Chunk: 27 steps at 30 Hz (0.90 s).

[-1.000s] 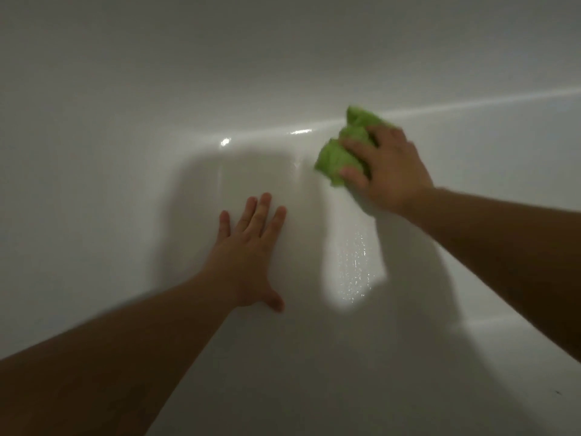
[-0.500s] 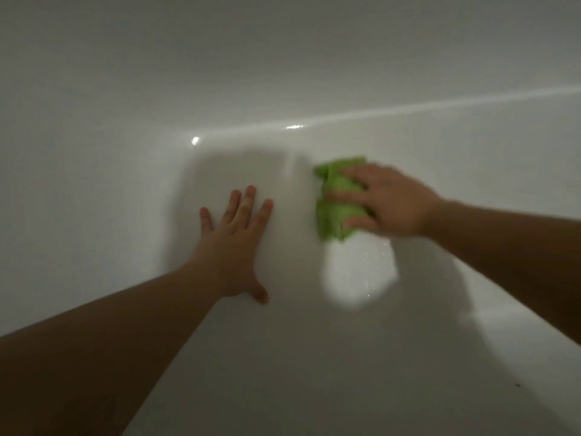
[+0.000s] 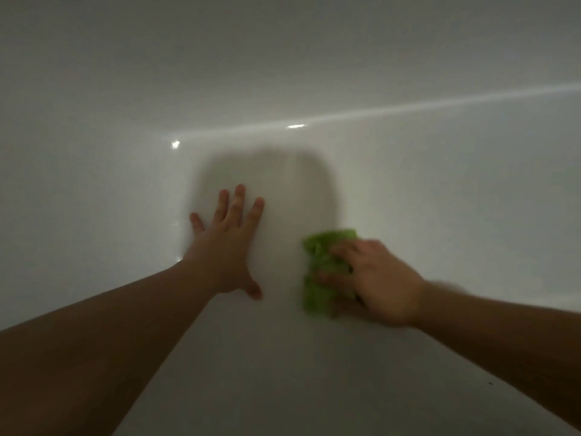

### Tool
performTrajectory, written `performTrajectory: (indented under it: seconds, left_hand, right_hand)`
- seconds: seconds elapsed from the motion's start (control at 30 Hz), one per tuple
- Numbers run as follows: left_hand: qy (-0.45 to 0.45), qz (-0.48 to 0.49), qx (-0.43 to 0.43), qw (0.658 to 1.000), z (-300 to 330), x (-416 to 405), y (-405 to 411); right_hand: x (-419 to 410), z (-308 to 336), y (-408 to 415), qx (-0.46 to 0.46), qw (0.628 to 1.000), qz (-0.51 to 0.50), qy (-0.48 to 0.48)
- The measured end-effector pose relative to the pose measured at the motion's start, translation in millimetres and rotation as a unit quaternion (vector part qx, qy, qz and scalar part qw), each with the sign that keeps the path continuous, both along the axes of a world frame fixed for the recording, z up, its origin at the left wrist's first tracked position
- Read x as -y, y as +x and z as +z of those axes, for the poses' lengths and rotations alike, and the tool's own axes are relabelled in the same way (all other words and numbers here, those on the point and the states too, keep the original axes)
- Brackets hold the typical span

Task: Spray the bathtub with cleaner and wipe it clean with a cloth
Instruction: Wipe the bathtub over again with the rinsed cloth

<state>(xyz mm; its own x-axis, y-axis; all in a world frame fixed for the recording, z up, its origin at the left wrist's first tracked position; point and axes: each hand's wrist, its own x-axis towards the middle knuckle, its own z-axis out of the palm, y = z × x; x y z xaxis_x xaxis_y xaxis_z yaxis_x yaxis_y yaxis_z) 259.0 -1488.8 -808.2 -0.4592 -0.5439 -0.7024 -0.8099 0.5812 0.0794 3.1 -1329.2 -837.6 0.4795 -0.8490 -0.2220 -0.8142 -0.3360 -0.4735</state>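
Pressing crumpled green cloth (nubby) under right hand | left hand splayed flat | glossy white bathtub

Count by kind:
- Bathtub: one, white, fills view.
- Cloth: one, green, bunched.
- Hands: two. Left hand, right hand.
- Forearms: two, bare, one per hand.
- Fingers on left hand: five visible, spread, thumb included.
- Fingers on right hand: blurred, number not countable.
- Bright glints on tub surface: two distinct ones, plus one long light streak along far wall.
- Dark specks on tub near bottom right: one.
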Motion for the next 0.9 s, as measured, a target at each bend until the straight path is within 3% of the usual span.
performTrajectory:
  seconds: [0.1,0.23,0.33,0.47,0.6,0.77,0.9]
  left_hand:
    - [0.001,0.009,0.002,1.000,0.6,-3.4,-4.5]
    - [0.003,0.021,-0.001,1.000,-2.2,-9.4,-11.7]
    - [0.001,0.029,-0.010,1.000,-5.6,-11.6,-16.7]
    - [0.002,0.039,-0.014,0.999,-8.9,-12.0,-22.7]
    - [0.003,0.051,-0.011,0.999,-8.3,-12.5,-30.7]
    - [0.004,0.069,0.003,0.998,-3.1,-14.8,-42.6]
    - [0.006,0.085,0.011,0.996,0.0,-17.7,-52.5]
  right_hand:
    - [-36.6,8.3,-12.8,0.017,0.996,0.088,0.005]
    - [14.0,-2.8,-52.5,0.042,0.991,0.119,-0.042]
    - [91.1,-20.3,-96.1,-0.033,0.994,-0.027,-0.096]
    - [160.3,-15.9,-130.7,-0.080,0.959,-0.255,-0.097]
    - [146.0,-13.0,-99.5,-0.074,0.938,-0.323,-0.100]
    - [26.0,-15.2,-47.4,0.006,0.988,-0.137,-0.070]
    - [-54.6,3.7,-41.1,0.037,0.998,0.039,-0.017]
